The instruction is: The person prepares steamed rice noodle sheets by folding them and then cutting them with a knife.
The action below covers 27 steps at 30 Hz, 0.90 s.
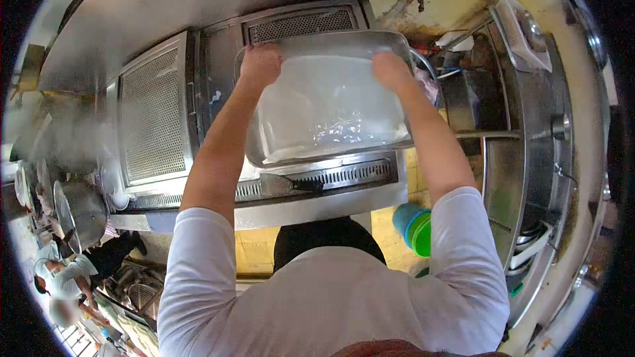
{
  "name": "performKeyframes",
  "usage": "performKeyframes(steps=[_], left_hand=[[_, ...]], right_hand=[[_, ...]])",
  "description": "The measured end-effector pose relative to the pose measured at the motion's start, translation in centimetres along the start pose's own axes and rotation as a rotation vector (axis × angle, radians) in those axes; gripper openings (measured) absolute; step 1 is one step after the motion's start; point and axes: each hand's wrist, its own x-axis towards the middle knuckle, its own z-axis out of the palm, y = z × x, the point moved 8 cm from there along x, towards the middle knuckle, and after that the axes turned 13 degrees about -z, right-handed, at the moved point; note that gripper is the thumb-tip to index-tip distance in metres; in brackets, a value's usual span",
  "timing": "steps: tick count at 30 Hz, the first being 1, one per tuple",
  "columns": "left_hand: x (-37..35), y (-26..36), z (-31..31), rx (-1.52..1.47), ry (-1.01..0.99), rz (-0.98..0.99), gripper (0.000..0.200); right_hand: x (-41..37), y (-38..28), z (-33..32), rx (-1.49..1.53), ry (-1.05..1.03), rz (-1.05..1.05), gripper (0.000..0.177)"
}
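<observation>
A wide rectangular metal tray [403, 46] sits on the steel steamer top in front of me. Inside it lies a thin white wet sheet [297, 106], glossy with small reflections toward its near right part. At the tray's far left, my left hand [262, 64] is closed, with the sheet's far edge at its fingers. My right hand [390, 70] is closed at the far right end of that same edge. The sheet's edge runs fairly straight between both hands. What lies under the fingers is hidden.
A dark-handled scraper [291, 185] lies on the slotted front ledge. Left is a perforated steel panel [153, 116]. Blue and green buckets [419, 233] stand on the floor, right of a steel rack [503, 178]. A large pot [79, 215] and another person [66, 274] are lower left.
</observation>
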Motion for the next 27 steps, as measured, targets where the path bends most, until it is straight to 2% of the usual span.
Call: performKeyframes(steps=[5, 9, 12, 13, 14, 15, 16, 18, 19, 20, 21, 22, 23, 24, 25, 27], left_hand=[[0.2, -1.2, 2.6, 0.003, -0.031, -0.004, 0.031], [-0.1, -1.6, 1.4, -0.019, -0.041, -0.076, 0.032], [-1.3, -2.1, -1.4, -0.108, 0.044, -0.145, 0.033], [-1.7, -2.4, -1.9, -0.107, 0.048, -0.148, 0.033], [-2.3, -3.3, -2.4, -0.31, 0.015, -0.22, 0.033], [-2.8, -4.3, -2.6, -0.514, -0.017, -0.289, 0.034], [-3.0, -5.1, -2.1, -0.513, -0.007, -0.292, 0.034], [-4.4, -6.4, -3.3, -0.717, 0.219, -0.203, 0.032], [-5.1, -6.7, -4.0, -0.714, 0.233, -0.208, 0.032], [-5.9, -7.5, -4.2, -0.852, 0.197, -0.278, 0.026], [-6.9, -8.1, -4.6, -0.99, 0.16, -0.345, 0.02], [-7.9, -7.9, -5.8, -0.988, 0.178, -0.346, 0.02], [-9.0, -7.6, -7.1, -1.195, 0.188, -0.314, 0.016], [-9.8, -7.5, -8.3, -1.4, 0.198, -0.274, 0.012], [-10.3, -8.0, -8.9, -1.397, 0.22, -0.27, 0.012], [-11.3, -8.1, -10.7, -1.302, 0.219, -0.195, 0.013]], right_hand=[[-2.2, -0.4, -1.8, -0.182, 0.201, -0.193, 0.026], [-3.4, -0.2, -2.2, -0.236, 0.264, -0.25, 0.028], [-4.2, 1.5, -2.2, -0.242, 0.297, -0.159, 0.028], [-4.8, 1.7, -2.8, -0.248, 0.436, -0.222, 0.027], [-5.6, 2.0, -3.5, -0.255, 0.578, -0.285, 0.027], [-6.0, 2.3, -3.9, -0.256, 0.584, -0.289, 0.027], [-6.1, 3.1, -4.1, -0.142, 0.559, -0.246, 0.024], [-7.0, 3.6, -5.2, -0.028, 0.54, -0.215, 0.023], [-8.0, 4.0, -6.2, 0.241, 0.568, -0.206, 0.021], [-8.9, 4.1, -6.9, 0.511, 0.587, -0.197, 0.021], [-9.6, 4.1, -7.5, 0.509, 0.596, -0.21, 0.021], [-10.2, 4.7, -7.8, 0.599, 0.61, -0.186, 0.022], [-10.7, 5.3, -8.3, 0.69, 0.624, -0.165, 0.024], [-11.3, 5.3, -9.7, 0.557, 0.69, -0.214, 0.022], [-12.4, 4.2, -11.3, 0.554, 0.702, -0.231, 0.022], [-14.5, 3.5, -13.4, 0.721, 0.652, -0.108, 0.02]])
